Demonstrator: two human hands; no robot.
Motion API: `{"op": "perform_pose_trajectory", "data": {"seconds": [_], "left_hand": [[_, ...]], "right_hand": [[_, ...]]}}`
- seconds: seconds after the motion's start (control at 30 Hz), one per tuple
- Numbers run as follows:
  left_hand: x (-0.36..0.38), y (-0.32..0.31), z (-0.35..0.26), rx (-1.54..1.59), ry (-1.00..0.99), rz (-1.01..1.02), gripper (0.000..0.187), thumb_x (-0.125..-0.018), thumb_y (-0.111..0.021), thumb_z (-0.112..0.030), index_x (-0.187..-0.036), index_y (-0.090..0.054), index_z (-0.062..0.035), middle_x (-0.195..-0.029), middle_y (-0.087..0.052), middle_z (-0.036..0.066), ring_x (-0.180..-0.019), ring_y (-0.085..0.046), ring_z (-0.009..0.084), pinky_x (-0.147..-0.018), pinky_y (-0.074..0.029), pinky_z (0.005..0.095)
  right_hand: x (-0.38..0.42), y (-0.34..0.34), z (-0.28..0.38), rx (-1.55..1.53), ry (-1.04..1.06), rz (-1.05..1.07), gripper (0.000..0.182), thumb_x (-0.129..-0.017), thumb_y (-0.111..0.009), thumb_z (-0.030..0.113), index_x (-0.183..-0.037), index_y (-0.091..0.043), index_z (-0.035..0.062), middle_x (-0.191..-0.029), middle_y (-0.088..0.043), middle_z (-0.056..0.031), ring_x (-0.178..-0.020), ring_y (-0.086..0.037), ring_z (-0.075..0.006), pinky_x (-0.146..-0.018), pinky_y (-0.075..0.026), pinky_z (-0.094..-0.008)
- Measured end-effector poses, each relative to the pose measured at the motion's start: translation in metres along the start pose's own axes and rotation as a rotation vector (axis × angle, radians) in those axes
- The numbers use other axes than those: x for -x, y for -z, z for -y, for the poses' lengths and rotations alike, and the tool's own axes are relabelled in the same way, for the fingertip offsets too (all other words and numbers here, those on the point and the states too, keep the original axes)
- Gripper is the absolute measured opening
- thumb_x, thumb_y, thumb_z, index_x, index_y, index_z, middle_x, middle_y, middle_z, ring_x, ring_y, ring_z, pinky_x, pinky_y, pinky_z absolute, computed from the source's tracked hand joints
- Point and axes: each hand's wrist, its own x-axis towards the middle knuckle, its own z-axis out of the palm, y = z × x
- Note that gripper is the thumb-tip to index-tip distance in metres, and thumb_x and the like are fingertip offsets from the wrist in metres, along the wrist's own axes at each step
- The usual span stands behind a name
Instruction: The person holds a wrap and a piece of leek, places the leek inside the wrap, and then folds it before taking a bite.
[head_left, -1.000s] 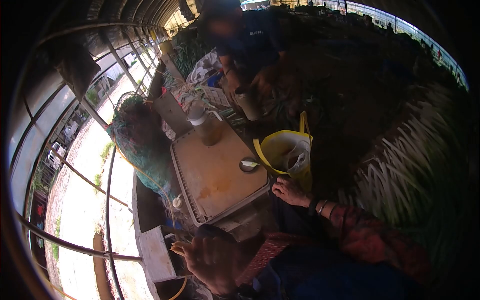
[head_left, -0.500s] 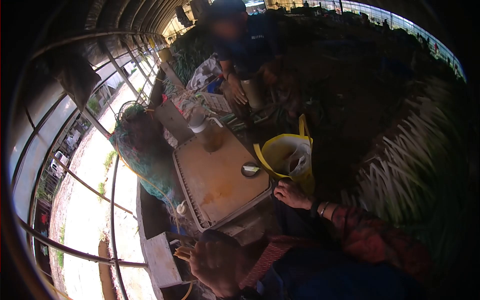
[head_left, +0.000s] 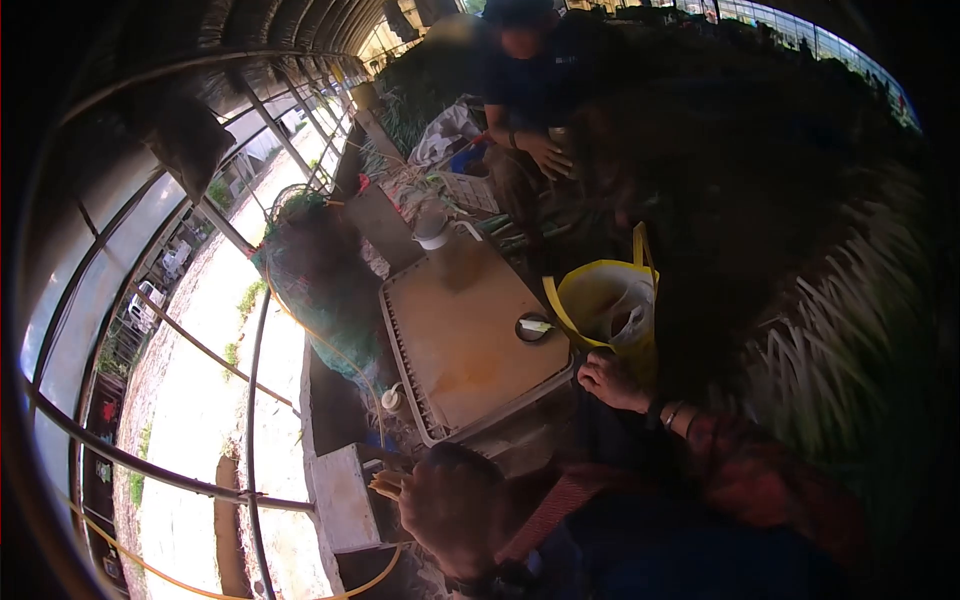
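Observation:
Low in the view my left hand (head_left: 448, 510) is closed, its fingers bent, beside a pale box-like block. Pale tan tips stick out on its left; whether they are sunlit fingers or a held thing I cannot make out. My right hand (head_left: 612, 382) has its fingers curled, with nothing visible in them, over my dark trouser leg. It is just below a yellow bag (head_left: 588, 272) with a whitish plastic liner inside. Left of the bag is a tan tray-like board (head_left: 470, 340). On it are a clear jug (head_left: 450, 255) with a white rim and handle, and a small dark dish (head_left: 527, 331) holding something pale green.
Across from me sits a person in dark clothes, one hand (head_left: 545, 155) raised. Green netting (head_left: 325, 290) bulges left of the board. Long leafy stalks (head_left: 820, 350) are piled at the right. A hose (head_left: 255, 420) and metal pipes run along the left side.
The camera's view has turned, so most things stand farther right. The other person's hand has lifted and turned from the greyish cylinder. My hands keep about the same pose.

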Motion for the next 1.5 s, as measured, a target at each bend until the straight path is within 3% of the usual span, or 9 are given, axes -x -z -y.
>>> {"op": "perform_pose_trajectory", "data": {"seconds": [0.33,0.47,0.63,0.8,0.83,0.97,1.17,1.27,1.5], "left_hand": [[0.002,0.012,-0.001,0.300,0.084,0.047,0.043,-0.103,-0.046,-0.036,-0.065,-0.039,-0.0175,-0.054,-0.030,-0.004,-0.050,-0.026,0.0066,-0.050,-0.028,0.0237],[-0.002,0.023,-0.007,0.339,0.079,0.074,0.046,-0.104,-0.045,-0.037,-0.064,-0.039,-0.0167,-0.052,-0.028,-0.004,-0.048,-0.025,0.0061,-0.046,-0.025,0.0217],[-0.002,0.031,-0.007,0.416,0.030,-0.028,0.047,-0.104,-0.047,-0.036,-0.063,-0.039,-0.0156,-0.051,-0.026,-0.003,-0.047,-0.022,0.0077,-0.045,-0.021,0.0236],[-0.003,0.031,-0.010,0.410,0.065,0.062,0.045,-0.104,-0.048,-0.033,-0.063,-0.038,-0.0161,-0.052,-0.027,-0.003,-0.050,-0.022,0.0080,-0.046,-0.020,0.0243],[-0.004,0.032,-0.009,0.387,0.056,0.059,0.045,-0.104,-0.049,-0.033,-0.064,-0.038,-0.0161,-0.052,-0.027,-0.003,-0.050,-0.022,0.0081,-0.047,-0.020,0.0242],[-0.002,0.037,-0.008,0.429,0.082,0.018,0.041,-0.103,-0.051,-0.032,-0.066,-0.039,-0.0164,-0.053,-0.028,-0.004,-0.051,-0.025,0.0085,-0.049,-0.022,0.0245],[-0.005,0.040,-0.006,0.388,0.064,0.012,0.039,-0.101,-0.054,-0.031,-0.068,-0.039,-0.0172,-0.054,-0.029,-0.004,-0.052,-0.027,0.0087,-0.054,-0.024,0.0265],[-0.006,0.045,-0.004,0.419,0.065,0.027,0.034,-0.097,-0.057,-0.029,-0.070,-0.040,-0.0177,-0.056,-0.033,-0.004,-0.056,-0.031,0.0112,-0.056,-0.027,0.0292],[-0.012,0.046,-0.001,0.442,0.092,0.020,0.035,-0.097,-0.057,-0.029,-0.069,-0.040,-0.0179,-0.055,-0.034,-0.004,-0.056,-0.031,0.0110,-0.057,-0.027,0.0287]], "right_hand": [[0.001,0.003,-0.002,0.010,-0.010,0.005,0.010,-0.086,-0.064,0.018,-0.086,-0.064,0.0080,-0.086,-0.055,-0.0093,-0.087,-0.059,-0.0283,-0.076,-0.048,-0.0407],[0.011,0.040,0.010,-0.164,-0.200,-0.005,0.033,-0.090,-0.067,0.015,-0.119,-0.054,0.0075,-0.102,-0.060,-0.0130,-0.093,-0.062,-0.0321,-0.081,-0.049,-0.0408],[0.044,0.087,0.003,0.018,-0.284,-0.078,0.032,-0.090,-0.069,0.017,-0.118,-0.058,0.0061,-0.102,-0.061,-0.0106,-0.088,-0.062,-0.0253,-0.077,-0.051,-0.0380],[0.075,0.095,0.013,0.002,-0.362,0.004,0.030,-0.091,-0.068,0.022,-0.116,-0.061,0.0063,-0.097,-0.061,-0.0109,-0.086,-0.062,-0.0239,-0.075,-0.050,-0.0368],[0.078,0.099,0.027,0.071,-0.408,0.146,0.035,-0.094,-0.064,0.028,-0.120,-0.059,0.0046,-0.100,-0.062,-0.0154,-0.092,-0.062,-0.0287,-0.080,-0.050,-0.0387],[0.103,0.062,0.021,0.276,-0.132,0.050,0.046,-0.097,-0.060,0.029,-0.125,-0.053,-0.0064,-0.104,-0.065,-0.0226,-0.094,-0.065,-0.0349,-0.082,-0.051,-0.0421],[0.082,0.072,0.036,0.204,-0.389,0.341,0.048,-0.100,-0.053,0.030,-0.131,-0.046,-0.0058,-0.123,-0.058,-0.0290,-0.112,-0.058,-0.0438,-0.095,-0.047,-0.0474],[0.077,0.071,0.033,0.309,-0.384,0.385,0.050,-0.100,-0.051,0.037,-0.126,-0.051,-0.0057,-0.108,-0.065,-0.0249,-0.101,-0.063,-0.0415,-0.087,-0.051,-0.0473],[0.029,0.100,0.045,0.339,-0.466,0.497,0.044,-0.096,-0.055,0.041,-0.119,-0.061,0.0027,-0.103,-0.067,-0.0211,-0.099,-0.064,-0.0382,-0.086,-0.050,-0.0469]]}}
